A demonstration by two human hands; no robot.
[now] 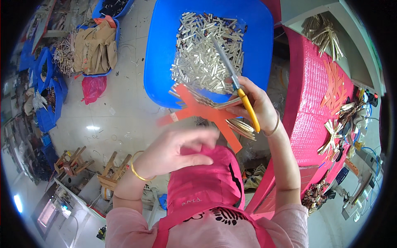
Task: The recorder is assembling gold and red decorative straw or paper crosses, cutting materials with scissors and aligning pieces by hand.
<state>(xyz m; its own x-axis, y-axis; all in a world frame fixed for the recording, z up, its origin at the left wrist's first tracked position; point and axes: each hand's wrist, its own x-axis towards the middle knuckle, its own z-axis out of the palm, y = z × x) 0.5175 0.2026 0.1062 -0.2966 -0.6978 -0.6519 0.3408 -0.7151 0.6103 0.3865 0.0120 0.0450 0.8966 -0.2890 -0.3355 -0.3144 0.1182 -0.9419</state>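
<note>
Raised over the near edge of the blue tub (159, 78), my right hand (257, 102) is closed around yellow-handled scissors (249, 110), whose metal blades point away over the tub. The same hand grips a bundle of flat gold strips (242, 127). Wide orange strips (201, 112) cross over this bundle; one end is smeared by motion. My left hand (182, 149) is lower and to the left, palm inward, fingers blurred, with a gap between thumb and fingers and nothing seen in it. Many short, cut pale-gold pieces (202, 56) lie inside the tub.
On the right, a pink-covered table (304, 99) bears more orange strips (335, 89) and a tied gold bundle (331, 136). A bin of brown cloth-like pieces (96, 45) and a pink bag (94, 87) stand on the left. Wooden stools (113, 171) are at lower left.
</note>
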